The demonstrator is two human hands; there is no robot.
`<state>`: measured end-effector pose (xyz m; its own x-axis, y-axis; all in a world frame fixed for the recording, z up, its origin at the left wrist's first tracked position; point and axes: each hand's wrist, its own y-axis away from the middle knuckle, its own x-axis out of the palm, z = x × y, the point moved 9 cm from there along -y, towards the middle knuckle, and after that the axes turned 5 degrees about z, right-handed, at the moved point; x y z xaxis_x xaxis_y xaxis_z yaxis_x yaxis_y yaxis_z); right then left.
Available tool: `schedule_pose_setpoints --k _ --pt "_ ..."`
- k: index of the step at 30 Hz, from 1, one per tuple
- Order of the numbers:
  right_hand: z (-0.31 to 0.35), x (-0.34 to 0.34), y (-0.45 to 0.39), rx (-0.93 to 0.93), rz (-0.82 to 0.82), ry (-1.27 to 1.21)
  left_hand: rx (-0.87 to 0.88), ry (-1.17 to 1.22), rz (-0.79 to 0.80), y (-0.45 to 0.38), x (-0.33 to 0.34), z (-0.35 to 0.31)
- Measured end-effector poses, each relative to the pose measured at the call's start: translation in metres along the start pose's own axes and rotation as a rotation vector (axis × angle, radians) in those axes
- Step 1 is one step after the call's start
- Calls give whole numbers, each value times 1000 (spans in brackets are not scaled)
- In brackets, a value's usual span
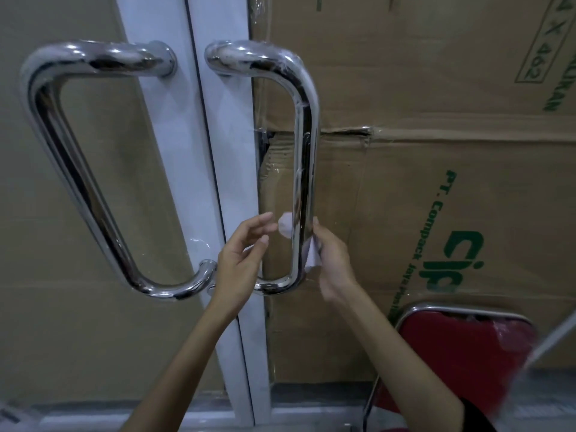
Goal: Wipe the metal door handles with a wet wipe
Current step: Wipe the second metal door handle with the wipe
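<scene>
- Pinching the white wet wipe (pixel 307 254), the right hand (pixel 335 263) presses it against the lower stretch of the right door handle (pixel 304 169); this grip is grasping the wipe, thumb toward the bar.
- A fold of the wipe shows on the left side of the bar, so the cloth wraps partly around the metal there, while the rest hangs beside the hand.
- The left hand (pixel 241 263) is just beside the same bar, its grip released: fingers loosely spread, the tips near the wipe's fold; whether they touch it cannot be told.
- The right door handle is a polished steel D-shaped pull, upright, its lower bend passing behind the left hand.
- The left door handle (pixel 71 169), the same polished steel, stands on the neighbouring door, well apart from both hands.
- Both pulls are fixed to the white door frames (pixel 187 151) that meet between them.
- Behind the glass panels stand brown cardboard boxes (pixel 436 198) with green print.
- At lower right a red chair (pixel 467 347) with a metal frame sits near the right forearm.
</scene>
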<state>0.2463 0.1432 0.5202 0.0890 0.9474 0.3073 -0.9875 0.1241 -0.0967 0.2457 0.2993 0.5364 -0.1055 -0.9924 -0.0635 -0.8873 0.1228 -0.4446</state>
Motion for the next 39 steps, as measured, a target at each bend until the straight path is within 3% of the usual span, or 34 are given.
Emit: schedule_pose_setpoints --k 5,12,16,19,21,25,28,31,33,35,39 --pt "39 21 -31 -85 183 -137 -2 22 -17 -2 -3 -5" --pt "-25 -12 -8 -24 5 48 -15 41 -54 4 -14 2" --pt "14 8 13 -429 -188 140 -32 53 -37 2 -8 2" --pt "25 21 20 -862 -273 600 -10 53 -23 -1 -7 -6" --pt "3 24 22 -1145 -173 985 9 55 -36 -1 -10 -11" --pt "-34 18 40 -1481 125 1484 8 41 -52 1 -21 -10" --pt "-22 18 45 -1647 135 1711 3 44 -66 4 -29 -7" --pt "14 29 39 -1700 -124 1650 -14 60 -70 6 -30 -4" --pt "18 43 34 -1669 -160 1608 -31 58 -65 8 -28 -1" --pt "1 50 30 -1615 -76 1701 -38 49 -60 10 -26 1" --pt "-47 28 37 -1575 330 1846 -39 29 -36 14 -27 3"
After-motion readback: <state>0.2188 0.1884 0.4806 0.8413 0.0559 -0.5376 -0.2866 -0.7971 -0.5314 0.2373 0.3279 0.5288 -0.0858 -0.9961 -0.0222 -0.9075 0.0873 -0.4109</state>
